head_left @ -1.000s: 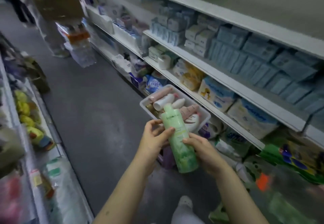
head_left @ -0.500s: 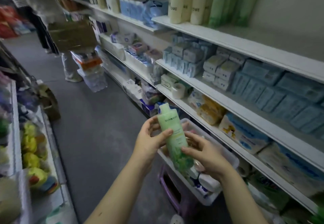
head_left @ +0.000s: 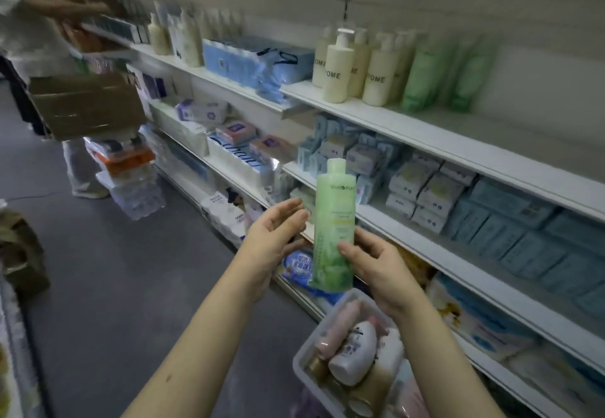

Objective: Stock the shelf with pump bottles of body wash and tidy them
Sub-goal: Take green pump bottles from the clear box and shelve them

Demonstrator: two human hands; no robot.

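Gripping green bottle (head_left: 334,208) low down with right hand (head_left: 379,270), thumb across the label; holding it upright in the air, before middle shelf (head_left: 425,247); holding out left hand (head_left: 271,237) released, fingers straight, just beside bottle, contact unclear; up on top shelf (head_left: 425,129), cream pump bottles (head_left: 337,70) beside green ones (head_left: 422,80); below, bin (head_left: 299,362) of lying bottles.
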